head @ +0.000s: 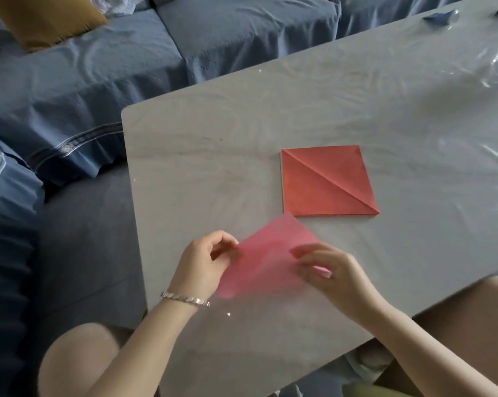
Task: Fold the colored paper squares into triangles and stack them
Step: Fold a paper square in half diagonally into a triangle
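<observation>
A pink paper square [266, 260], blurred by motion, hangs just above the near part of the grey table [202, 173]. My left hand [205, 262] pinches its left corner between thumb and fingers. My right hand [328, 270] holds the paper's right side with curled fingers. Farther out on the table lies a stack of red-orange paper [325, 181]; its top sheet shows a diagonal crease from upper left to lower right, and thin edges of other sheets peek out on its left side.
A blue couch [99, 75] with a mustard cushion [41, 18] runs behind and left of the table. The table wears a clear plastic cover. A small dark object [439, 17] sits at the far right. My knees flank the table's near edge.
</observation>
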{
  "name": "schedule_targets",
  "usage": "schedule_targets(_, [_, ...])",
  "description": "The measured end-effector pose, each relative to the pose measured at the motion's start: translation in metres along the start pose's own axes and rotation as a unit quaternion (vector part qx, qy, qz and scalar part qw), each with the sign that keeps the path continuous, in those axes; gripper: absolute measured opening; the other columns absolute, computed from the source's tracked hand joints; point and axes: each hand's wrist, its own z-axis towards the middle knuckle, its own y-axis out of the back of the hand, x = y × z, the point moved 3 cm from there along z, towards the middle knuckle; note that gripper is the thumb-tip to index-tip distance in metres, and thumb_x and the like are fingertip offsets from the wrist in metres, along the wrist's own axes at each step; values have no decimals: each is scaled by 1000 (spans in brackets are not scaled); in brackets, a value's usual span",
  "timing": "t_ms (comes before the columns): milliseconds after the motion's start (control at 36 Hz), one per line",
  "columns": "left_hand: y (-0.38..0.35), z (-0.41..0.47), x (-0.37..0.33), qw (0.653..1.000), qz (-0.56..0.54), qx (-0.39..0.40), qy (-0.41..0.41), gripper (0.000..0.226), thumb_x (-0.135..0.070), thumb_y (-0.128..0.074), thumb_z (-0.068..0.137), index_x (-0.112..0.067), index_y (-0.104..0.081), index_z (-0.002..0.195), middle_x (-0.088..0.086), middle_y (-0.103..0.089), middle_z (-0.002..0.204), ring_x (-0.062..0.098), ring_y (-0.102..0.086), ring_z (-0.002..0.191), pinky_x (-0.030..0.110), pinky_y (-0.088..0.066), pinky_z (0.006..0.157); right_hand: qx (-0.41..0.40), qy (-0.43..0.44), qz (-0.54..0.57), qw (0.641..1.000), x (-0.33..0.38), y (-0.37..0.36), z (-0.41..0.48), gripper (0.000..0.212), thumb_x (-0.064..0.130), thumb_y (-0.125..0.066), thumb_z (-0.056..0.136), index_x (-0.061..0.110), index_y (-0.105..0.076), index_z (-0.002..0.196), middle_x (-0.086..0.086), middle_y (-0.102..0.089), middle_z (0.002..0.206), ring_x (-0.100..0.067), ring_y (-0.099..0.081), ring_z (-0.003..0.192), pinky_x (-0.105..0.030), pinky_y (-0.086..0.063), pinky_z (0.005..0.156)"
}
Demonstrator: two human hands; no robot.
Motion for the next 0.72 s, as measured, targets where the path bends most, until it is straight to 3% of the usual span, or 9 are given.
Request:
schedule_targets(83, [5,-11,-8,1000,-13,-15,-13,26,-5,-70,78,-26,-62,66,-19,-65,64,-5,-58,61,4,-40,61,-78,18,-35,996,15,7,8,13,7,-72,76,20,-71,74,9,-53,115,9,-50,105,-1,-38,80])
schedule_targets(167, [8,-19,-15,999,-40,-14,-5,25,-3,-69,78,-24,-63,66,-18,-66,63,-5,-58,58,4,-40,58,-88,-7,-57,995,21,12,12,20,15,-73,76,33,-67,70,23,-45,123,-3,-43,114,-11,-33,90])
schedule_targets(222, [10,-23,-18,999,-52,-10,1,26,-2,-68,79,-24,-64,65,-15,-67,63,-4,-58,57,5,-40,57,-84,-29,-42,995,26,14,13,20,17,-72,76,35,-66,69,24,-50,121,4,-44,112,-6,-32,88])
schedule_targets(306, [10,-28,-17,997,-69,9,19,27,2,-66,79,-21,-65,65,-11,-68,62,-2,-58,55,7,-42,56,-80,-68,34,994,31,15,12,20,13,-72,77,29,-68,66,18,-69,90,11,-58,78,-4,-41,68])
schedule_targets(389, [7,-34,-15,997,-64,27,43,27,3,-63,81,-20,-66,68,-11,-70,65,-2,-60,56,8,-43,55,-90,-101,60,989,33,14,8,21,13,-73,76,28,-69,63,19,-66,59,9,-55,55,-8,-41,57])
schedule_targets(500, [7,-39,-11,998,-6,17,55,21,-13,-60,87,-29,-65,74,-14,-69,69,-5,-60,61,7,-42,56,-98,-124,56,986,34,13,2,18,15,-74,75,28,-70,63,18,-65,57,6,-54,52,-10,-43,55])
schedule_targets(611, [10,-41,-25,999,42,-20,1,12,-37,-50,89,-36,-61,93,-21,-67,89,-12,-58,84,1,-40,68,-114,-120,45,985,40,14,-3,17,15,-75,74,28,-70,64,17,-66,58,5,-55,53,-9,-43,55])
schedule_targets(722, [6,-43,-48,997,31,-35,-55,32,-53,-54,73,-42,-54,103,-27,-63,90,-14,-56,88,-1,-38,74,-128,-96,41,986,48,12,-8,20,11,-75,73,28,-69,64,15,-68,63,3,-57,55,-9,-44,57])
